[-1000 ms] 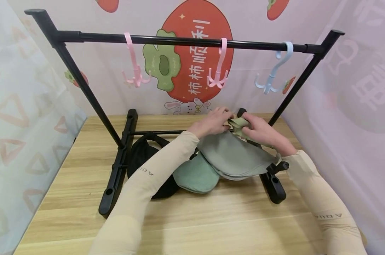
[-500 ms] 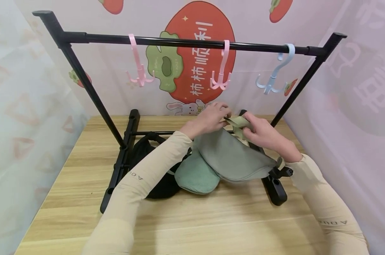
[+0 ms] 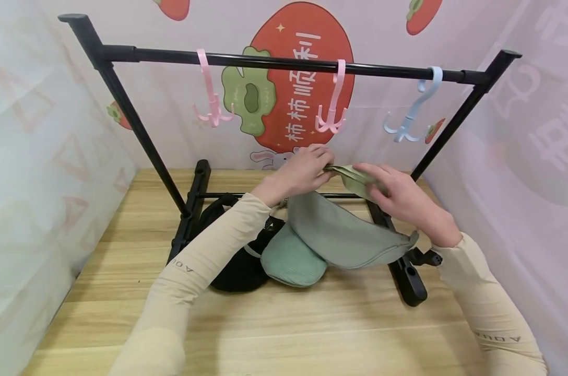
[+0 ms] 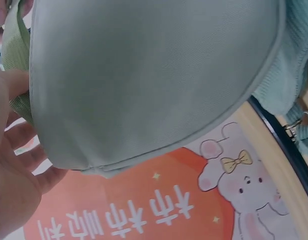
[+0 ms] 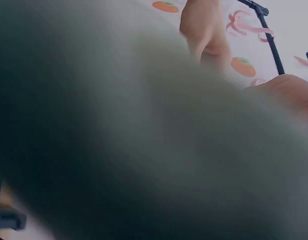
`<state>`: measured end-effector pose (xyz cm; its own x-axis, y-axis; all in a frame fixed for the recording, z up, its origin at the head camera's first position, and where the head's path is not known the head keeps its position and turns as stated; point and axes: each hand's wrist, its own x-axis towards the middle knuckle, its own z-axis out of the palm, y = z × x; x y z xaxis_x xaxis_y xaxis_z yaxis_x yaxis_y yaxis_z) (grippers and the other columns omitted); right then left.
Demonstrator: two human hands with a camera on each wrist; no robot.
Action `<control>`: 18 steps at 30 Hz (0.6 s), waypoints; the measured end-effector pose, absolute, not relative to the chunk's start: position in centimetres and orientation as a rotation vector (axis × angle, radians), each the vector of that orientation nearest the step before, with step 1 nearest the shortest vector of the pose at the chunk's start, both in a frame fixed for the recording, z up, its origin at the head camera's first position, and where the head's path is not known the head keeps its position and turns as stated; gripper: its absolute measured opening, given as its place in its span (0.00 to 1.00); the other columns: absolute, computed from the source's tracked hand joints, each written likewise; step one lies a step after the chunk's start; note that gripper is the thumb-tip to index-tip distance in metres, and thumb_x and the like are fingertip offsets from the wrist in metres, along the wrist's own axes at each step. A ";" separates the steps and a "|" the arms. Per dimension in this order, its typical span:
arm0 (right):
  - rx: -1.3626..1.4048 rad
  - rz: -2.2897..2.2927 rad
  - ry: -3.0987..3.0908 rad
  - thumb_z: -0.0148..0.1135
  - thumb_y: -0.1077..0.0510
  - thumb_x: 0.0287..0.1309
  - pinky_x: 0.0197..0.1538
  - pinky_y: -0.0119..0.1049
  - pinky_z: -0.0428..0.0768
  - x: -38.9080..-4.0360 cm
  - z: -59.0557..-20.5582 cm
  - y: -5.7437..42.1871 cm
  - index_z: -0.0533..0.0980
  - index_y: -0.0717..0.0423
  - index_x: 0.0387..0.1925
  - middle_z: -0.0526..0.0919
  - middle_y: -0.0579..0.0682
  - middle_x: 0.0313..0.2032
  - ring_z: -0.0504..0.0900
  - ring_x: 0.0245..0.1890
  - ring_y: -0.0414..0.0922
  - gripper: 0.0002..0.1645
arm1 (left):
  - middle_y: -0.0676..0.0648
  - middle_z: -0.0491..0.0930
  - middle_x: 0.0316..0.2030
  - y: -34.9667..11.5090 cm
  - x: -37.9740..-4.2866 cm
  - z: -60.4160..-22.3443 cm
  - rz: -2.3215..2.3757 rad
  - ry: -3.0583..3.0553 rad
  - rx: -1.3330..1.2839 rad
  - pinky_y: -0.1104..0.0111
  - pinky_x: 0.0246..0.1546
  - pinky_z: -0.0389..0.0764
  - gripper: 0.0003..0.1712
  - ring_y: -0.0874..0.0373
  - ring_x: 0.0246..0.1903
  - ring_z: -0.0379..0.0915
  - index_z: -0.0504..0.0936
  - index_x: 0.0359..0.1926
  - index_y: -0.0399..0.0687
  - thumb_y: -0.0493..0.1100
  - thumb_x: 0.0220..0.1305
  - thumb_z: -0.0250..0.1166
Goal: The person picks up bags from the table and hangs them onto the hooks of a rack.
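A grey-green bag with a curved, piped edge hangs tilted low over the table, its far end raised to the left. My left hand pinches the olive-green strap close to that raised end; in the left wrist view the thumb lies over the strap beside the bag. A short way to the right, my right hand holds the same strap between thumb and fingers. In the right wrist view the blurred bag hides most of that hand. Under it lies a teal corduroy bag.
A black bag lies at the left, partly behind my left sleeve. A black rack carries two pink hooks and a pale blue hook on its top bar. Its feet stand on the wooden table.
My left hand has moved left and slightly up, drawing the bag's upper end along. The strap between the hands is stretched out longer and flatter. The view has shifted slightly.
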<state>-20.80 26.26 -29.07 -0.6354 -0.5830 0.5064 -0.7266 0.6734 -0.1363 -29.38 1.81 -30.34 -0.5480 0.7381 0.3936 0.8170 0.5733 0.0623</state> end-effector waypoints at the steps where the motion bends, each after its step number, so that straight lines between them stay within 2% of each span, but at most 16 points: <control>1: 1.011 0.427 -2.458 0.56 0.70 0.60 0.29 0.36 0.69 -20.7 -29.0 26.2 0.71 0.53 0.65 0.79 0.53 0.38 0.67 0.23 0.40 0.31 | 0.48 0.79 0.42 1.7 -29.2 -30.1 -0.345 -2.487 -1.272 0.60 0.59 0.70 0.12 0.52 0.57 0.71 0.77 0.43 0.47 0.50 0.70 0.59; 4: 0.977 0.352 -2.478 0.58 0.67 0.62 0.29 0.38 0.71 -20.0 -28.7 26.0 0.71 0.55 0.64 0.78 0.53 0.35 0.69 0.24 0.42 0.28 | 0.49 0.80 0.38 1.5 -28.8 -29.5 -0.355 -2.494 -1.279 0.60 0.52 0.73 0.12 0.53 0.48 0.75 0.75 0.42 0.47 0.51 0.71 0.58; 7: 0.924 0.260 -2.535 0.62 0.58 0.63 0.29 0.41 0.75 -19.3 -28.5 25.6 0.69 0.55 0.66 0.78 0.55 0.41 0.73 0.26 0.44 0.30 | 0.50 0.80 0.34 1.4 -28.3 -28.9 -0.342 -2.479 -1.289 0.59 0.45 0.73 0.11 0.54 0.37 0.77 0.74 0.42 0.47 0.50 0.72 0.57; 10: 0.872 0.157 -2.572 0.68 0.48 0.60 0.29 0.45 0.78 -18.6 -28.4 25.1 0.66 0.56 0.68 0.78 0.57 0.46 0.76 0.30 0.48 0.38 | 0.51 0.80 0.33 1.2 -27.8 -28.3 -0.322 -2.462 -1.289 0.58 0.42 0.74 0.11 0.53 0.36 0.78 0.73 0.41 0.47 0.50 0.72 0.55; 13: 0.838 0.066 -2.569 0.70 0.45 0.56 0.26 0.47 0.79 -18.1 -28.4 24.8 0.64 0.57 0.68 0.78 0.60 0.46 0.79 0.33 0.51 0.44 | 0.50 0.80 0.34 1.1 -27.2 -27.6 -0.303 -2.456 -1.280 0.58 0.42 0.75 0.10 0.52 0.37 0.78 0.73 0.42 0.48 0.49 0.73 0.55; 15: 0.839 0.026 -2.546 0.71 0.48 0.56 0.24 0.46 0.77 -17.9 -28.5 24.7 0.65 0.58 0.66 0.79 0.59 0.43 0.79 0.31 0.51 0.41 | 0.49 0.81 0.35 0.9 -26.8 -27.2 -0.294 -2.452 -1.269 0.59 0.42 0.75 0.10 0.51 0.38 0.77 0.74 0.43 0.48 0.49 0.72 0.55; 18: 0.864 -0.012 -2.493 0.68 0.55 0.58 0.20 0.42 0.73 -17.8 -28.6 24.9 0.70 0.58 0.56 0.78 0.55 0.35 0.76 0.25 0.49 0.27 | 0.48 0.81 0.37 0.7 -26.1 -26.6 -0.289 -2.451 -1.258 0.60 0.43 0.76 0.11 0.51 0.39 0.76 0.76 0.44 0.48 0.50 0.72 0.56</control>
<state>-17.80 24.91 -28.58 -0.6751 -0.5825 0.4527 -0.5782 0.7989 0.1657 -26.12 0.70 -26.61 -0.5333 0.7383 0.4129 0.8141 0.5805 0.0134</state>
